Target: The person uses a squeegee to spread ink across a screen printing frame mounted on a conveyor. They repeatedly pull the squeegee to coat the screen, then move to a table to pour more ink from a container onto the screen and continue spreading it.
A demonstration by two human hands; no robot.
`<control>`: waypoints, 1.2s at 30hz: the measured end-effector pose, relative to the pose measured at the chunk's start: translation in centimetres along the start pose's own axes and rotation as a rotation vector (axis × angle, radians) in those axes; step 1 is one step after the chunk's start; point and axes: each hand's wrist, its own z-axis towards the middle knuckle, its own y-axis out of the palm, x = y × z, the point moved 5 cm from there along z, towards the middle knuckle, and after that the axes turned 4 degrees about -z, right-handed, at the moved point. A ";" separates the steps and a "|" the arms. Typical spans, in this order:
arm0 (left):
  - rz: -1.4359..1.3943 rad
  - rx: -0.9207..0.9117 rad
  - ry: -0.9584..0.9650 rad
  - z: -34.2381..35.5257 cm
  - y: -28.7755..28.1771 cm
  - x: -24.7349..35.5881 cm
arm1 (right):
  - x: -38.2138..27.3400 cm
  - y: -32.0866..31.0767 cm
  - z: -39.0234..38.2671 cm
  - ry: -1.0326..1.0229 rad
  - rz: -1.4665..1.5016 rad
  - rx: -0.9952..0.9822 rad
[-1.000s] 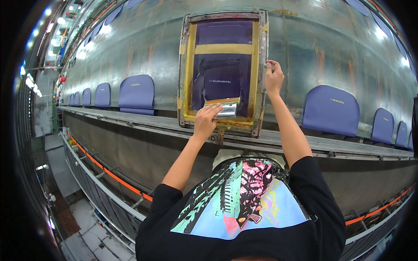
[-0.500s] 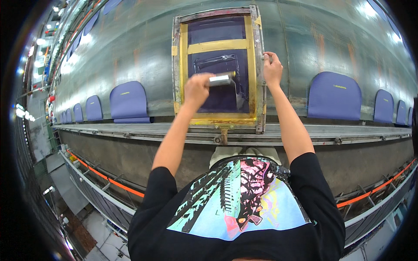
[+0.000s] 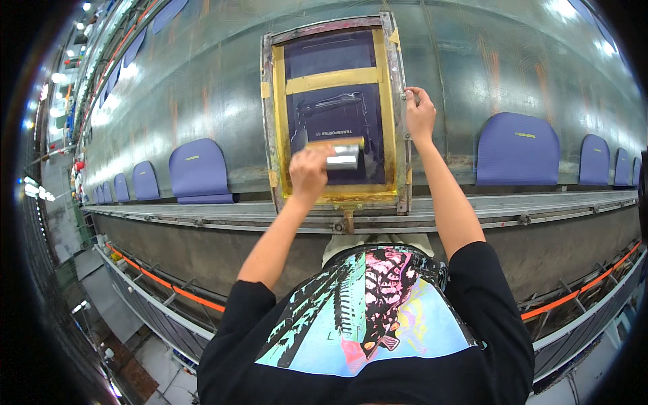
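A screen printing frame (image 3: 267, 108) with taped yellow borders and a dark purple mesh (image 3: 329, 54) lies on the long sloping metal table. My left hand (image 3: 308, 172) is closed round a squeegee (image 3: 343, 156) with a shiny metal body and a yellow strip, held over the lower part of the mesh and slightly blurred. Printed lettering and streaks of fluid show on the mesh above it. My right hand (image 3: 420, 113) grips the right rail of the frame near its middle with curled fingers.
Purple rounded pieces (image 3: 517, 152) (image 3: 199, 172) lie in rows along the metal table (image 3: 455, 74) on both sides of the frame. A metal rail (image 3: 472, 209) runs along the table's near edge. Railings with orange strips (image 3: 182, 290) stand lower at left and right.
My left hand and the squeegee moved up the mesh half a second ago and are now back lower down. My right hand stays on the frame's right rail. The view has shifted slightly.
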 end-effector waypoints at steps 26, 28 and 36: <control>-0.083 -0.036 -0.021 -11.0 -7.3 -4.2 | -10.1 4.9 -4.7 -0.091 0.022 -0.020; -0.083 -0.045 -0.038 -12.2 -10.7 -9.8 | -13.3 10.6 -8.5 -0.151 0.118 -0.023; -0.046 -0.090 -0.123 -19.8 -22.8 -32.1 | -22.7 31.9 -22.7 -0.124 0.206 -0.096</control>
